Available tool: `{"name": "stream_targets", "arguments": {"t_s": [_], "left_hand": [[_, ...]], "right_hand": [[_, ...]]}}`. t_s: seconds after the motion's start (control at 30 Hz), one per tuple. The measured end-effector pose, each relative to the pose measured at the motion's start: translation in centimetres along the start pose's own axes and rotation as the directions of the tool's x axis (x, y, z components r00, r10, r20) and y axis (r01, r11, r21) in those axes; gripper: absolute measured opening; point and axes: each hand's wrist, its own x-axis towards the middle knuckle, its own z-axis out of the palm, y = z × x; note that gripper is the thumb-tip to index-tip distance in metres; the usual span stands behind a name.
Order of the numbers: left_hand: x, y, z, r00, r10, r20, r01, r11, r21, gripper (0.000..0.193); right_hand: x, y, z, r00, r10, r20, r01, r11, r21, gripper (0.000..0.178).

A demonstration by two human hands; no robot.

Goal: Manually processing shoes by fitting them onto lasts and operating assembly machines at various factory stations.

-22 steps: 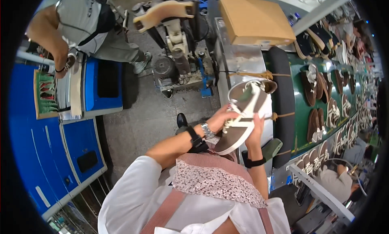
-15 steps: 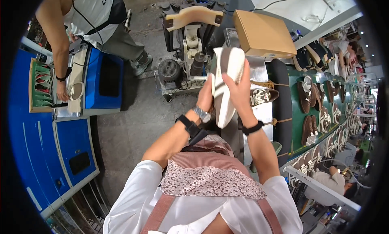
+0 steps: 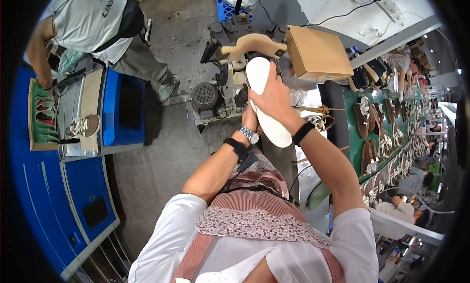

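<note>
A sneaker (image 3: 275, 132) with a smooth white sole is held in front of me, its sole turned up toward the view. My right hand (image 3: 274, 101) wraps round its middle, the thumb lying across the sole. My left hand (image 3: 249, 119) grips its left side from below; its fingers are partly hidden behind the sneaker. The shoe's upper is out of sight. Just beyond its upper end is a machine's curved tan pad (image 3: 252, 46). A brown laced shoe (image 3: 320, 121) lies right of my right hand, partly covered by it.
A motor (image 3: 204, 95) sits on the machine's base. At the right are a cardboard box (image 3: 320, 53), a dark padded roll (image 3: 334, 99) and a green conveyor (image 3: 350, 101) with several shoes. At the left, a co-worker (image 3: 88, 26) stands by a blue machine (image 3: 125, 106) bearing another shoe (image 3: 89, 126).
The sneaker has been turned over, from its striped side showing to its white sole facing up. My right hand has shifted across it. The co-worker's hand has left the shoe at the left.
</note>
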Motion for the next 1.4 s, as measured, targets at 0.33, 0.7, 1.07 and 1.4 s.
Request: {"name": "stream_targets", "arguments": {"t_s": [0.33,0.7,1.07,1.4], "left_hand": [[-2.9,-0.1,-5.1,0.945,-0.172,0.278,0.195,0.979,-0.058,0.055],[-2.4,2.1,0.4,0.932,0.027,0.362,0.041,0.983,-0.179,0.082],[-10.5,5.4,-7.2,0.939,-0.244,0.242,0.211,0.965,0.154,0.062],[-15.4,8.6,-15.2,0.967,-0.240,0.082,0.037,0.452,0.892,0.042]], "right_hand": [[-2.6,0.4,-0.1,0.999,0.047,-0.007,-0.045,0.982,0.183,0.085],[-4.8,0.0,0.0,0.973,-0.011,-0.230,0.077,0.956,0.282,0.091],[-13.0,1.2,-1.4,0.930,0.350,0.108,-0.181,0.181,0.967,0.053],[-5.7,-2.0,5.3,0.932,0.022,0.362,-0.334,-0.338,0.880,0.088]]}}
